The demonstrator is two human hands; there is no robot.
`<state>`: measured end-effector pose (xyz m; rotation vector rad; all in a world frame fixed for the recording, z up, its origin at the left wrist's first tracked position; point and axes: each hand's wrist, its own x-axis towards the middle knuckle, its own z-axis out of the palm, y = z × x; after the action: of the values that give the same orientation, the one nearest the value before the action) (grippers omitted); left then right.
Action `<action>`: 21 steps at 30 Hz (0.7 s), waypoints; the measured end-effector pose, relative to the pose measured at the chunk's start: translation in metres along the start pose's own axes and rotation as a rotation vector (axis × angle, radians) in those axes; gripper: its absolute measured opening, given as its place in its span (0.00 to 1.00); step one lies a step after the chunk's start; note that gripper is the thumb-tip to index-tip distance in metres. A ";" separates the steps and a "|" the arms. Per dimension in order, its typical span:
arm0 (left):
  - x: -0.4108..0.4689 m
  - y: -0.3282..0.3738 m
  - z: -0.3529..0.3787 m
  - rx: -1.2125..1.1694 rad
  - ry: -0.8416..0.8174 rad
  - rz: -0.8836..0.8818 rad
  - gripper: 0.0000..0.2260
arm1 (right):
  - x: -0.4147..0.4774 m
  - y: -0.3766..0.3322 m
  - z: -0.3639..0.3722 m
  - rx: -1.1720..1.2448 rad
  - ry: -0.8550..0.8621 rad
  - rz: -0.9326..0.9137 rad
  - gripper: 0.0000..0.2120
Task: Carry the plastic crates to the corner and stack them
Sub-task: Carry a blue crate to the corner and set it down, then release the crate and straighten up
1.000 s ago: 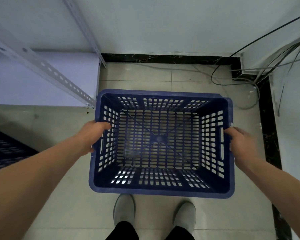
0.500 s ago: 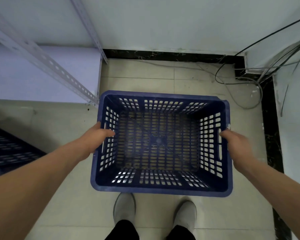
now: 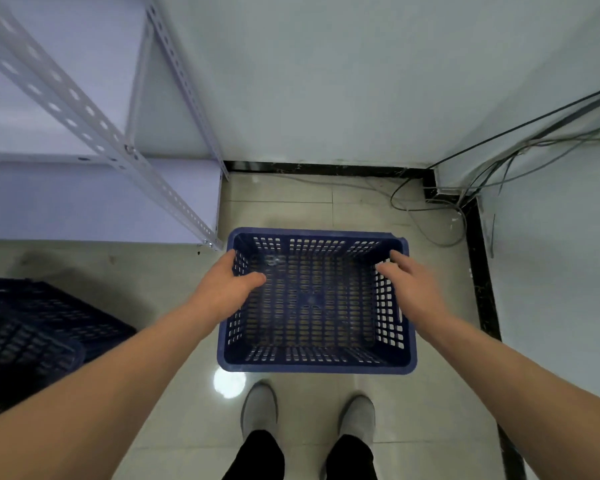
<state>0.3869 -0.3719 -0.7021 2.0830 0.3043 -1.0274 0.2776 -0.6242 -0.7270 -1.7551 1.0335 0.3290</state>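
Both hands (image 3: 227, 292) (open) above blue crate (image 3: 316, 366)

Head camera looks steeply down at the floor (image 3: 291, 410) corner.

Blue crate (image 3: 316, 365) — slotted grid, grey shoes (image 3: 259, 408)

- The crate (image 3: 316, 365) stands on the floor (image 3: 174, 403), near the room corner.
- The shelf rack (image 3: 174, 216) is to its left.
- More crates (image 3: 32, 327) lie far left.
- The cables (image 3: 440, 216) lie behind it, to the right.
- The shoes (image 3: 258, 408) are in front of it.
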 end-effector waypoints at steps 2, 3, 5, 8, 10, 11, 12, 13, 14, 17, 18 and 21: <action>-0.031 0.015 -0.013 -0.009 0.004 0.041 0.24 | -0.027 -0.020 -0.009 -0.025 0.008 -0.042 0.35; -0.046 0.023 -0.021 -0.013 0.006 0.064 0.24 | -0.042 -0.031 -0.014 -0.027 0.013 -0.067 0.36; -0.072 0.037 -0.037 -0.035 0.003 0.077 0.22 | -0.072 -0.052 -0.023 -0.020 0.023 -0.119 0.37; -0.108 0.055 -0.062 -0.006 0.012 0.122 0.16 | -0.116 -0.083 -0.040 -0.026 0.058 -0.162 0.30; -0.129 0.064 -0.075 -0.008 0.009 0.171 0.29 | -0.139 -0.095 -0.050 -0.062 0.085 -0.199 0.30; -0.143 0.070 -0.081 0.002 0.005 0.191 0.33 | -0.153 -0.102 -0.056 -0.079 0.103 -0.212 0.30; -0.156 0.073 -0.086 0.014 0.004 0.210 0.34 | -0.167 -0.109 -0.060 -0.093 0.126 -0.228 0.31; -0.168 0.076 -0.091 0.027 0.000 0.228 0.35 | -0.180 -0.114 -0.065 -0.103 0.144 -0.241 0.31; -0.181 0.079 -0.094 0.037 0.001 0.255 0.35 | -0.193 -0.119 -0.070 -0.106 0.162 -0.252 0.32; -0.216 0.091 -0.103 0.050 0.017 0.321 0.34 | -0.227 -0.128 -0.086 -0.126 0.200 -0.293 0.33; -0.228 0.095 -0.105 0.042 0.021 0.348 0.33 | -0.238 -0.130 -0.092 -0.131 0.211 -0.311 0.34; -0.265 0.106 -0.108 0.040 0.023 0.419 0.33 | -0.269 -0.130 -0.111 -0.141 0.246 -0.346 0.35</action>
<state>0.3316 -0.3325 -0.4046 2.0762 -0.1405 -0.7606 0.1916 -0.5761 -0.4242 -2.1001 0.8687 -0.0342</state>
